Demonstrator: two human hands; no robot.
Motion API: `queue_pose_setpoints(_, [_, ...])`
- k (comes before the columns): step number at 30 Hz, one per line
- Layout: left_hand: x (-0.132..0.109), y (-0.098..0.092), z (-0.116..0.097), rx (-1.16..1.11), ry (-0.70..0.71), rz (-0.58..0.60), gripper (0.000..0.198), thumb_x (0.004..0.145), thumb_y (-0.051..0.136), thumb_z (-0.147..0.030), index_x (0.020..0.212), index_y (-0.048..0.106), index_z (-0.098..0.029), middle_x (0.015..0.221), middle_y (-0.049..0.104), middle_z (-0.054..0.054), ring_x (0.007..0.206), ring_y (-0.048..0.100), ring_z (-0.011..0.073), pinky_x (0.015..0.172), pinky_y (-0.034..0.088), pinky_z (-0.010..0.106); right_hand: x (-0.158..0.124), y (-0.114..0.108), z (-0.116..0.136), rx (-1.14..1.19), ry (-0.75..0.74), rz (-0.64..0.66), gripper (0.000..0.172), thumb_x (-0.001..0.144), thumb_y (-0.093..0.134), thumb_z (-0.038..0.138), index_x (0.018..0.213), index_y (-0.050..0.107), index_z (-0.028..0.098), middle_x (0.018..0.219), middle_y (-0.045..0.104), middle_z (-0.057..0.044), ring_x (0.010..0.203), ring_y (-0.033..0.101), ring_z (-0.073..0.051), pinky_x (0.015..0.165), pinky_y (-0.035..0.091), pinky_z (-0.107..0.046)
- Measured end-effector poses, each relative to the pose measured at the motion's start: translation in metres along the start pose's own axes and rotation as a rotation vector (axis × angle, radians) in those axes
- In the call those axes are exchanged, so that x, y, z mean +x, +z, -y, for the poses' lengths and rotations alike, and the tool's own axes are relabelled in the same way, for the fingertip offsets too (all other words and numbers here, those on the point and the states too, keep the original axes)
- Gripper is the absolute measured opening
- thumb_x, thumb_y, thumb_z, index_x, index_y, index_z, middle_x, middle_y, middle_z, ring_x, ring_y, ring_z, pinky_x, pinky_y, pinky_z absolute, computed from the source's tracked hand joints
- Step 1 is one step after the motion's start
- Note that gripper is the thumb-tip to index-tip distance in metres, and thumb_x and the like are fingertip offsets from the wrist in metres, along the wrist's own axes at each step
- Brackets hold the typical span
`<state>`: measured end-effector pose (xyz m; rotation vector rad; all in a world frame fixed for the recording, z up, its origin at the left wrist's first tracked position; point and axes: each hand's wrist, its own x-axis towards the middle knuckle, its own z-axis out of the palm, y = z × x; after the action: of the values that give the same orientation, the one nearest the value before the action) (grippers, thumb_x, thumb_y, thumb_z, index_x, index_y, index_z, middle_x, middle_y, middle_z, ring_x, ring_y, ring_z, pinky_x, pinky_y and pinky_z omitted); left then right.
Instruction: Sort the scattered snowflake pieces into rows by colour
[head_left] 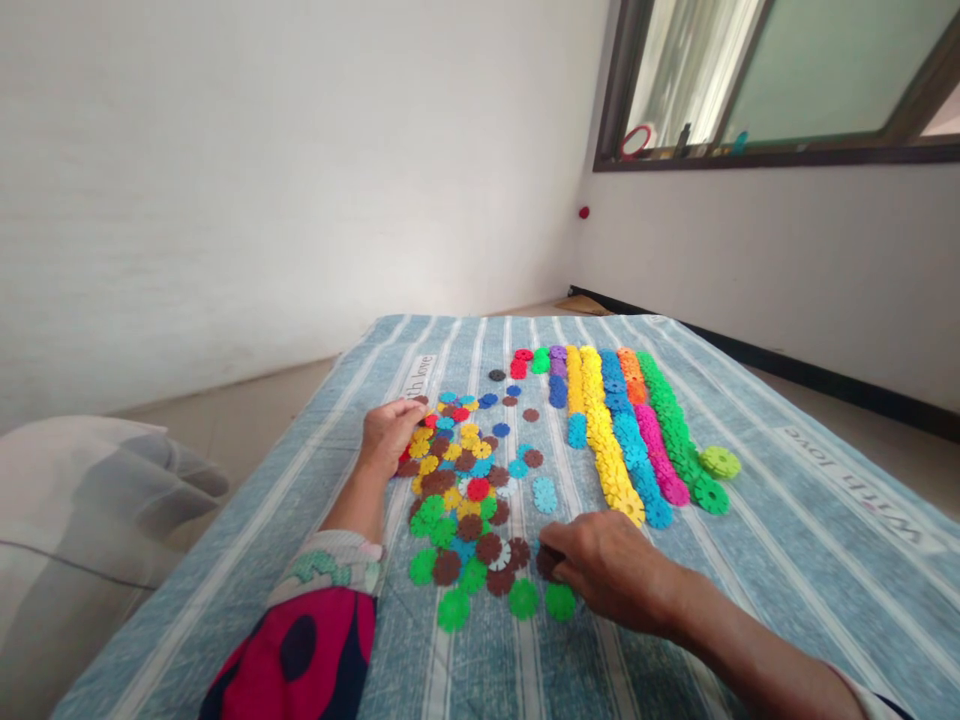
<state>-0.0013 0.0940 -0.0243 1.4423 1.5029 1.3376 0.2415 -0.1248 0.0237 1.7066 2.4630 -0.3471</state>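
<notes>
Mixed plastic snowflake discs [452, 452] in brown, green, yellow, blue and red lie in a loose pile before me. At the pile's far left edge my left hand [390, 435] is closed, thumb and fingers pinched together; what they hold, if anything, I cannot make out. My right hand [611, 562] is closed at the near right side, its fingertips on a brown snowflake disc [547, 563]. Just below those fingers lies a green disc [560, 602]. Overlapping discs form colour rows on the right, among them a yellow row [600, 420] and a green row [670, 420].
A blue striped cloth [300, 560] covers the table. Lime green discs [720, 462] sit right of the rows, and a black disc [497, 375] lies beyond the pile. Sheer white fabric [82, 500] drapes over something at the left. A wall [300, 180] stands behind the table.
</notes>
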Motion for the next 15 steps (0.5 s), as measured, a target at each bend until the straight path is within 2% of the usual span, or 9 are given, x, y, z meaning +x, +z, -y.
queue_pose_setpoints(11, [0.0019, 0.0005, 0.0029, -0.019, -0.012, -0.003, 0.033, 0.052, 0.071, -0.040, 0.072, 0.074, -0.015, 0.064, 0.068, 0.001, 0.064, 0.060, 0.0170, 0.062, 0.045, 0.025, 0.0005, -0.0002, 0.0022, 0.068, 0.001, -0.028, 0.012, 0.089, 0.050, 0.024, 0.091, 0.061, 0.021, 0.087, 0.071, -0.006, 0.083, 0.067, -0.022, 0.061, 0.032, -0.027])
queue_pose_setpoints(15, [0.0010, 0.0006, 0.0036, -0.019, 0.011, 0.002, 0.030, 0.053, 0.069, -0.040, 0.069, 0.073, -0.014, 0.064, 0.068, 0.001, 0.066, 0.060, 0.0172, 0.063, 0.045, 0.025, 0.0005, 0.0036, 0.0024, 0.044, 0.012, -0.028, 0.015, 0.090, 0.049, 0.024, 0.090, 0.063, 0.020, 0.085, 0.071, -0.007, 0.080, 0.067, -0.021, 0.061, 0.033, -0.027])
